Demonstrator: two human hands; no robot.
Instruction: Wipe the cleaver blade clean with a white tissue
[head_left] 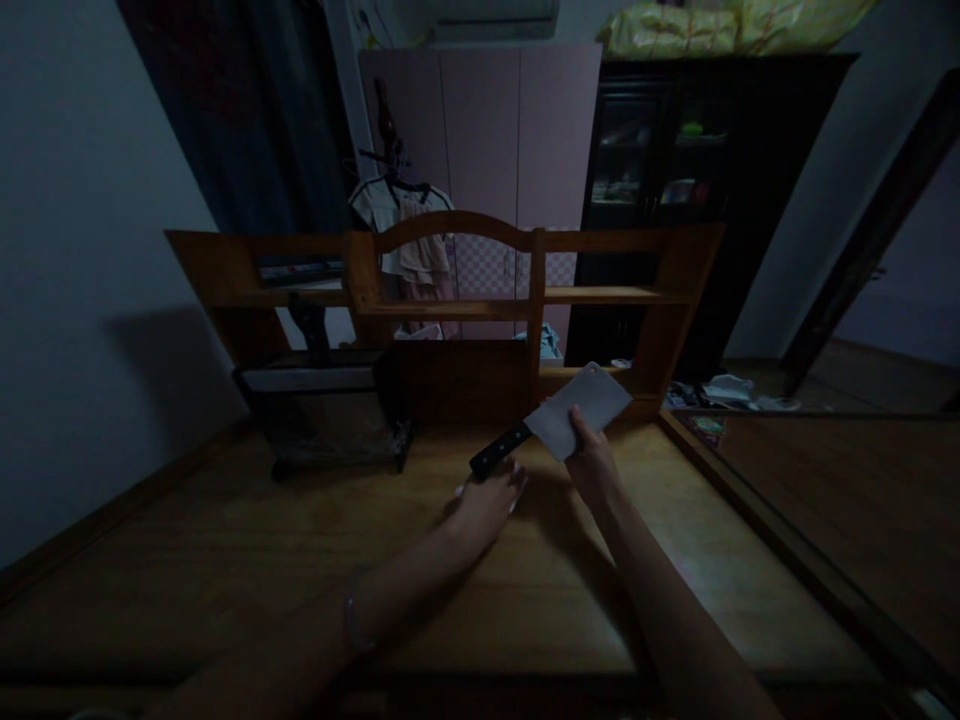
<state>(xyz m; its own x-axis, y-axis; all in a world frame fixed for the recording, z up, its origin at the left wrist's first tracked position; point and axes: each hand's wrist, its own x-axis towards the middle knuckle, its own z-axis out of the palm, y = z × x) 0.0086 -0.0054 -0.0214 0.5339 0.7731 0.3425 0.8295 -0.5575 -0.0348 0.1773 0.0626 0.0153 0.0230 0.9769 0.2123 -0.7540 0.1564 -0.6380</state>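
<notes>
Cleaver [551, 422] – right hand [591, 458] gripping blade [596, 397], thumb [579, 426] uppermost – left hand [489, 495] by handle [501, 448].

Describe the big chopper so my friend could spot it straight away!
Look for the wooden shelf unit beyond the wooden surface. In front of its right-hand part, the person's right grip holds a cleaver. Nothing else nearby has a broad grey blade with a tiny corner hole and a black handle.

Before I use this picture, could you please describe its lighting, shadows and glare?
Head view: dim light; a soft shadow on the left wall, faint glare on the table; same head view: the cleaver reads clearly.
</notes>
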